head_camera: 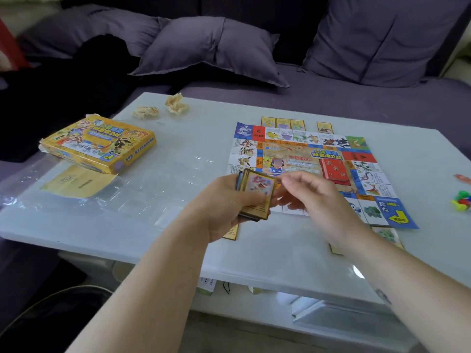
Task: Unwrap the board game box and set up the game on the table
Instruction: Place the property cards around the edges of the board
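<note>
The paper game board (331,154) lies unfolded on the right half of the white table (193,138). My left hand (224,202) grips a stack of gold-edged cards (256,193) just above the board's near left corner. My right hand (313,197) hovers beside the stack, its fingertips touching the top card's right edge. Several cards (283,122) lie in a row along the board's far edge, and others lie at its near edge (387,235), partly hidden by my arms. The yellow game box (99,145) sits at the table's left.
Clear plastic wrap (142,184) and a yellow leaflet (76,182) lie in front of the box. Two crumpled paper balls (175,104) rest at the far edge. Coloured plastic tokens (461,200) sit at the right. A purple sofa with cushions (216,49) stands behind the table.
</note>
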